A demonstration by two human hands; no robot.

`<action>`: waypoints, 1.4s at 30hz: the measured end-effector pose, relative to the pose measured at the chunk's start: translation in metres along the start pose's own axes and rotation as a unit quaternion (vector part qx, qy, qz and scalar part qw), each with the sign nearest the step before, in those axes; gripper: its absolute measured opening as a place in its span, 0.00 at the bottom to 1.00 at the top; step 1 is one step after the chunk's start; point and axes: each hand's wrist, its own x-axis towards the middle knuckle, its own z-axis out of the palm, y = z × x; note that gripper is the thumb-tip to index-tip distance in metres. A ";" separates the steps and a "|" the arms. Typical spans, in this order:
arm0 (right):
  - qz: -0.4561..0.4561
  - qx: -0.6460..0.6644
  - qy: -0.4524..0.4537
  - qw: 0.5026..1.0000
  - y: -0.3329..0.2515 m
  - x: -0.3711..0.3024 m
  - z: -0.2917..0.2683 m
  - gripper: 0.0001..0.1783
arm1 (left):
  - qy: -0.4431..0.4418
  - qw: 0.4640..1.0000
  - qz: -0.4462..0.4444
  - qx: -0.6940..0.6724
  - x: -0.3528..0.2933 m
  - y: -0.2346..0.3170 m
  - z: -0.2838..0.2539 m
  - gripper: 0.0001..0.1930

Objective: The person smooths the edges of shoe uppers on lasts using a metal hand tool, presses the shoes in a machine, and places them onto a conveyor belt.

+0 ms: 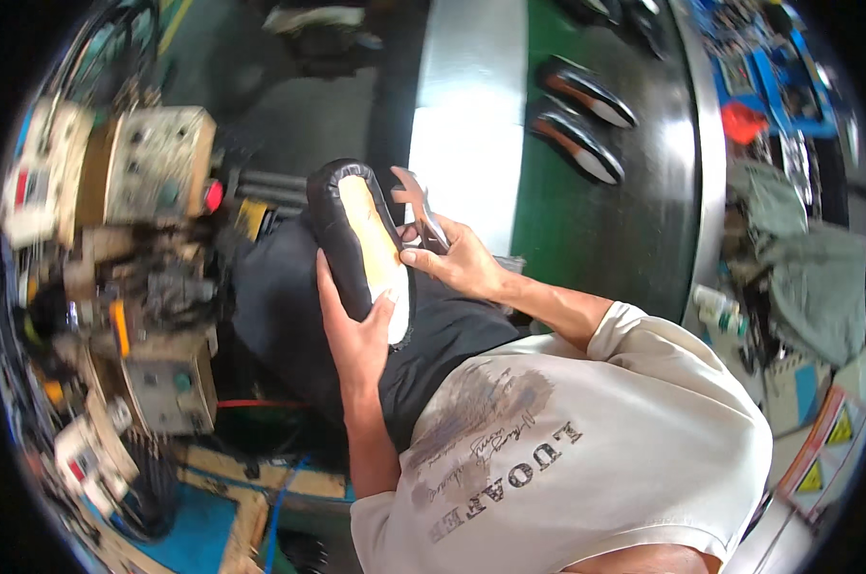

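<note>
Head view: the left hand (356, 330) was clamped around the near end of a black shoe (368, 239), pale face up over the lap (457, 349), outside the bench's (572, 239) left edge. The right hand (466, 263), fingers wrapped round a metal tool (421, 209), lay just right of it. The shoe's long axis ran away from the body, its rounded far end pointing slightly left.

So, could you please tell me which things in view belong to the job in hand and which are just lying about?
Likely part of the job:
black shoe, underside up, in the left hand
metal pincer-like tool in the right hand
perhaps the shoes on the green belt

Apparently just lying about:
grey-green cloth at the right
white bottle near it
</note>
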 end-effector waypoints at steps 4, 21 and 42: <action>0.067 -0.167 0.046 0.983 0.004 -0.010 -0.089 0.29 | -0.161 0.982 -0.028 -0.096 0.051 -0.004 0.058 0.42; -0.059 -0.420 0.094 0.900 -0.013 0.026 -0.180 0.25 | -0.296 0.955 -0.021 0.013 0.105 -0.041 0.108 0.47; -0.055 -0.400 0.153 0.902 -0.018 0.035 -0.144 0.17 | -0.283 0.955 -0.071 -0.053 0.103 -0.038 0.099 0.47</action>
